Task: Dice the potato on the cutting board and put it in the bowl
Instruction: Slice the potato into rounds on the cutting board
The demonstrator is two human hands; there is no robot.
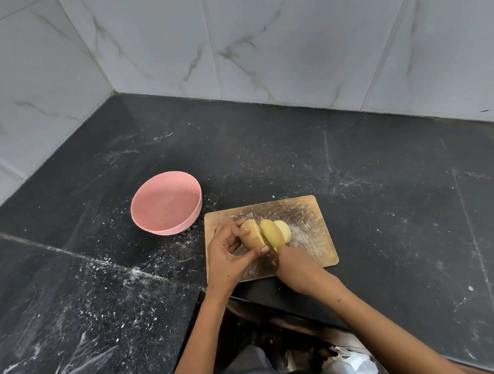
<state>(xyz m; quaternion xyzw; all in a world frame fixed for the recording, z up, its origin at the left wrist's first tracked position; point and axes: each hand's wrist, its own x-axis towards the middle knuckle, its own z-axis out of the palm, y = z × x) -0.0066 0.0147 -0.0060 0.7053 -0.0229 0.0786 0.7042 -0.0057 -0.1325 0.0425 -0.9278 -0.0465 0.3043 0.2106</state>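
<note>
Potato (pixel 253 235) on a worn, scored wooden cutting board (pixel 309 226), cut so far only into a few thick slices; dicing and transfer remain. Left hand (pixel 229 254) clasps the uncut skin-on end in its grip; right hand (pixel 295 266) is clenched on a yellow knife (pixel 272 233) whose blade stands between the pieces. Round, smooth pink bowl (pixel 166 203), empty, lies at ten o'clock from the board on a dark, speckled stone surface (pixel 400 206).

Scratched, pale-scuffed rectangular wooden cutting board (pixel 305 212) sits on the speckled glossy black stone counter (pixel 384 178), matt pink plastic bowl (pixel 166 204) left.
</note>
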